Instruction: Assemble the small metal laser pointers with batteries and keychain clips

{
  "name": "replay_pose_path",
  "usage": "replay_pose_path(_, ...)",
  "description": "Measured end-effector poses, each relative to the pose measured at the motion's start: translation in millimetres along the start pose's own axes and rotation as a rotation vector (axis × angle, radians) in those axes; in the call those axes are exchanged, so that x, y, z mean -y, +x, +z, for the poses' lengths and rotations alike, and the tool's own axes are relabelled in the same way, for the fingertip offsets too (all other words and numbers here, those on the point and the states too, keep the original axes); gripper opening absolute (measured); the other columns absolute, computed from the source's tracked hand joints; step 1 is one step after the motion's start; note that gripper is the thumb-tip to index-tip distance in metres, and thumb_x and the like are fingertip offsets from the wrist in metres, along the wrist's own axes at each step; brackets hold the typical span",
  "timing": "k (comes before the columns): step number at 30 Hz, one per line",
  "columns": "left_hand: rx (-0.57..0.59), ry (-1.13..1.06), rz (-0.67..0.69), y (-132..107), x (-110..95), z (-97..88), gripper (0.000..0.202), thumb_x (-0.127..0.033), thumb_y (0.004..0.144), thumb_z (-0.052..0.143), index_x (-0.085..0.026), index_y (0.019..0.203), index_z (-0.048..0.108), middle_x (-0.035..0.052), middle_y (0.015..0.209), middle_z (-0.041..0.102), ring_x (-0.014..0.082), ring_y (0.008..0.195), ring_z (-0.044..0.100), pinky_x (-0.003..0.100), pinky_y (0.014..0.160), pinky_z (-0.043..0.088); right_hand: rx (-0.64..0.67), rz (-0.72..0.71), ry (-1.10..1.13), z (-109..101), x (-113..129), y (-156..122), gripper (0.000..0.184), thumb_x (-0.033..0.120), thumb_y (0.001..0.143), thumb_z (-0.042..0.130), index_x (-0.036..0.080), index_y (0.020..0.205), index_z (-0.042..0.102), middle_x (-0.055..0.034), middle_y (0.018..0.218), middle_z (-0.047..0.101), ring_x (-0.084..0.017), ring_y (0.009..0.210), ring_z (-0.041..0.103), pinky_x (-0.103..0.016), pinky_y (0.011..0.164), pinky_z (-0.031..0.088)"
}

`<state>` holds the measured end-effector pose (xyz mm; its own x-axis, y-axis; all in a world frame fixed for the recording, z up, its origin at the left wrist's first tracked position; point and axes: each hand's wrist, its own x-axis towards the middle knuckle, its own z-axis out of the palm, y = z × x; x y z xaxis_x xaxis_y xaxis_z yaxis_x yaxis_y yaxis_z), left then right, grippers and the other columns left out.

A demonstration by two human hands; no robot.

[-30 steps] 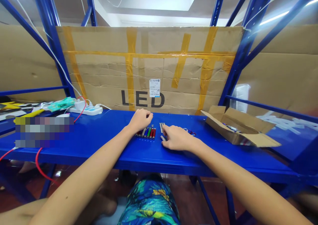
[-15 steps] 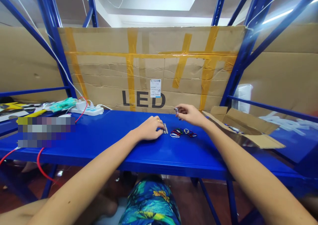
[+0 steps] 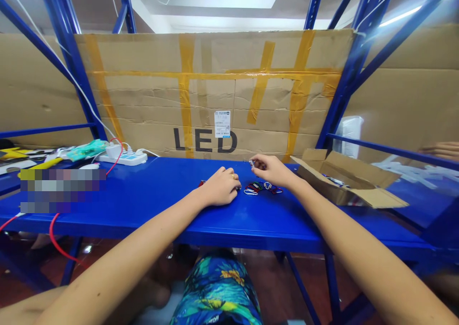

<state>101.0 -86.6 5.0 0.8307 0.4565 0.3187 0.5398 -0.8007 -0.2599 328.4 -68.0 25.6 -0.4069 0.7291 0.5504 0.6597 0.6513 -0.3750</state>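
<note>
My left hand (image 3: 221, 187) rests curled on the blue shelf (image 3: 150, 205), its fingers closed over small metal parts that I cannot make out. My right hand (image 3: 271, 168) is raised slightly above the shelf and pinches a small silver cylinder (image 3: 252, 163) between its fingertips. Below that hand lies a small heap of coloured carabiner clips (image 3: 262, 188). A red end of the small coloured tubes (image 3: 202, 183) peeks out to the left of my left hand; the others are hidden.
An open cardboard box (image 3: 346, 179) lies at the right. A taped cardboard sheet marked LED (image 3: 208, 95) stands behind. A white power strip (image 3: 124, 158) with cables sits at the back left. Another person's hand (image 3: 442, 150) shows at the far right.
My right hand lifted a small silver piece off the shelf toward the back. My left hand slid right from the coloured tubes and now covers the small metal parts.
</note>
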Motion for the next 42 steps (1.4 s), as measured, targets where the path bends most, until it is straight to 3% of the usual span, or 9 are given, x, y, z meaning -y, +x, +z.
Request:
replay_pose_path(4,-0.038,-0.007,-0.063,0.1,4.5,-0.3,0.025,-0.02,0.086,0.047,-0.018,0.095,0.07,0.0105,0.099,0.068,0.0266,0.101,0.052,0.041,0.087,0.037,-0.005,0.007,0.004,-0.8,0.7,-0.2,0.025,0.026,0.079,0.056,0.015,0.101,0.063,-0.0017,0.075,0.063,-0.015,0.068,0.057,-0.028,0.066,0.046)
replay_pose_path(8,-0.085,-0.114,-0.173,11.4,26.2,2.7,0.036,-0.013,0.085,0.042,-0.015,0.108,0.07,0.0113,0.112,0.067,0.0251,0.108,0.056,0.038,0.094,0.041,-0.008,0.01,-0.004,-1.8,1.1,0.6,0.026,0.025,0.079,0.055,0.014,0.101,0.063,-0.0022,0.076,0.063,-0.015,0.07,0.057,-0.028,0.067,0.045)
replay_pose_path(12,0.069,-0.215,-0.192,35.1,48.6,12.4,0.047,-0.001,0.074,0.044,-0.015,0.111,0.07,0.0102,0.117,0.067,0.0218,0.108,0.061,0.029,0.095,0.044,-0.005,0.008,-0.024,-3.2,1.3,0.5,0.027,0.024,0.079,0.055,0.014,0.103,0.063,-0.003,0.078,0.064,-0.015,0.07,0.058,-0.028,0.068,0.045)
replay_pose_path(16,0.167,-0.204,-0.247,49.7,54.0,23.0,0.052,0.002,0.071,0.045,-0.016,0.113,0.07,0.0101,0.119,0.069,0.0219,0.11,0.062,0.028,0.095,0.046,0.004,0.008,-0.035,-5.2,3.0,-0.1,0.027,0.024,0.079,0.054,0.013,0.103,0.064,-0.0036,0.078,0.065,-0.016,0.07,0.057,-0.028,0.067,0.044)
replay_pose_path(34,0.179,-0.144,-0.241,50.2,41.9,25.4,0.042,-0.001,0.073,0.048,-0.015,0.104,0.074,0.0155,0.11,0.069,0.0268,0.103,0.065,0.032,0.089,0.05,0.035,0.019,-0.068,-6.1,7.1,0.0,0.026,0.023,0.079,0.054,0.014,0.102,0.064,-0.0027,0.077,0.065,-0.015,0.067,0.055,-0.027,0.065,0.042)
replay_pose_path(38,0.206,-0.143,-0.327,48.9,50.2,25.6,0.04,-0.002,0.073,0.051,-0.015,0.103,0.074,0.0153,0.109,0.071,0.0267,0.102,0.066,0.033,0.09,0.05,0.055,0.026,-0.079,-6.1,6.3,-0.1,0.026,0.023,0.08,0.053,0.014,0.103,0.064,-0.0029,0.078,0.065,-0.015,0.068,0.056,-0.027,0.065,0.042)
replay_pose_path(42,0.21,-0.208,-0.409,38.4,73.1,26.0,0.039,-0.003,0.071,0.055,-0.019,0.1,0.075,0.0118,0.105,0.073,0.0246,0.099,0.067,0.031,0.088,0.05,0.047,0.033,-0.085,-5.8,4.9,-0.3,0.026,0.023,0.08,0.054,0.015,0.103,0.063,-0.0027,0.079,0.065,-0.016,0.069,0.057,-0.028,0.066,0.043)
